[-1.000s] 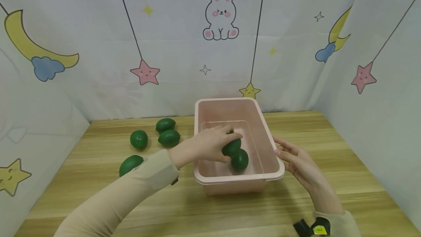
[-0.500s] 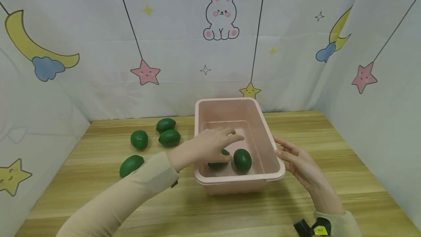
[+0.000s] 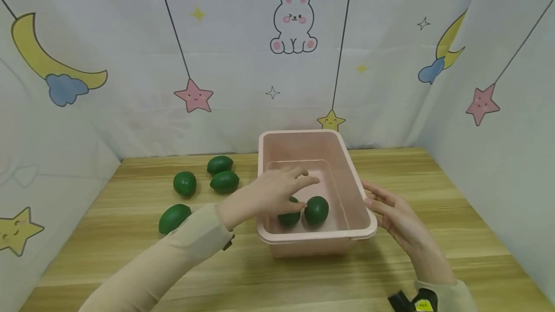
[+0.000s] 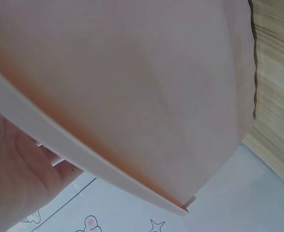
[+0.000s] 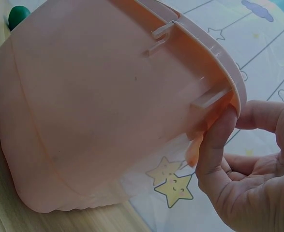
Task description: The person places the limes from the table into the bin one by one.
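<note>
While our right hand pinches the bin's right rim, our left hand spreads its fingers inside, above two limes near the front; whether the thumb touches one, we can't tell. We should lift straight up, clearing the left rim under our wrist; the back half offers room.

i see a pink rectangular plastic bin on the wood-grain tabletop, before a white printed fabric curtain. in the bin's near half two green oval fruits lie side by side, the left grip above the left one. the right grip is at the bin's right side. left of the bin, four more fruits lie on the tabletop: two at the back, one before the other, a third to their left, a fourth in front of that.
</note>
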`<state>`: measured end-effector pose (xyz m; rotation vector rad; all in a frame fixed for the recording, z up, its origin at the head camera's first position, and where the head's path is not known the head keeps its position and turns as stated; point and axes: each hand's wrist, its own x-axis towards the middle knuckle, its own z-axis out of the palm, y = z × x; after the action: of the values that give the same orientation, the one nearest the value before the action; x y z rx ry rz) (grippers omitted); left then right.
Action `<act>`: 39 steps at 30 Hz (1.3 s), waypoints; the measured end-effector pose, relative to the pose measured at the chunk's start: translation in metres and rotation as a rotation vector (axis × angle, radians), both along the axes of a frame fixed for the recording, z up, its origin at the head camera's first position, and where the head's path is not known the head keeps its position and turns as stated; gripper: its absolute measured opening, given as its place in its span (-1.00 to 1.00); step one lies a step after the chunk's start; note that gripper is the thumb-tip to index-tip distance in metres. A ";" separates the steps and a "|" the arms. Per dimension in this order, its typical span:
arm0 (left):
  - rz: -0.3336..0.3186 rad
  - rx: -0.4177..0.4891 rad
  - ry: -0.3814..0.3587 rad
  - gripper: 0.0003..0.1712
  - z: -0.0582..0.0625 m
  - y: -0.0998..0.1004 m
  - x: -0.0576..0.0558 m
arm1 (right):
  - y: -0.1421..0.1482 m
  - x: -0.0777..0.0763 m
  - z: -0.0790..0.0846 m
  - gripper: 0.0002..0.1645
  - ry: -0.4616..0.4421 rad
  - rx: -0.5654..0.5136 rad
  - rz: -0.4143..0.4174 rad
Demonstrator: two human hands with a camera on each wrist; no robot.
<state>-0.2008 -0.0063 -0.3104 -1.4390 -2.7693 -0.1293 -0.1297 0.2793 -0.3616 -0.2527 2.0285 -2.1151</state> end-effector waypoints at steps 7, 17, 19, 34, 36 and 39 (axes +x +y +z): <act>0.020 0.022 -0.043 -0.34 -0.001 -0.001 0.002 | 0.002 0.000 -0.001 -0.27 -0.008 0.001 -0.002; 0.048 0.061 -0.064 -0.35 0.006 -0.003 0.004 | 0.002 0.001 -0.001 -0.28 -0.013 0.000 -0.003; 0.058 0.072 -0.066 -0.35 0.007 -0.005 0.004 | 0.001 0.000 -0.001 -0.28 -0.011 -0.001 0.000; 0.097 0.234 -0.070 -0.40 0.004 -0.018 0.004 | -0.002 0.001 -0.001 -0.29 -0.009 -0.010 -0.005; 0.103 0.253 -0.066 -0.41 0.004 -0.019 0.004 | -0.001 0.001 -0.001 -0.30 -0.003 -0.016 -0.002; 0.121 0.282 -0.059 -0.43 0.002 -0.021 0.004 | 0.000 0.001 -0.001 -0.30 0.001 -0.017 0.003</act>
<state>-0.1963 -0.0273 -0.3085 -1.2154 -2.7349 -0.5431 -0.1291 0.2791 -0.3630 -0.2594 2.0098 -2.1314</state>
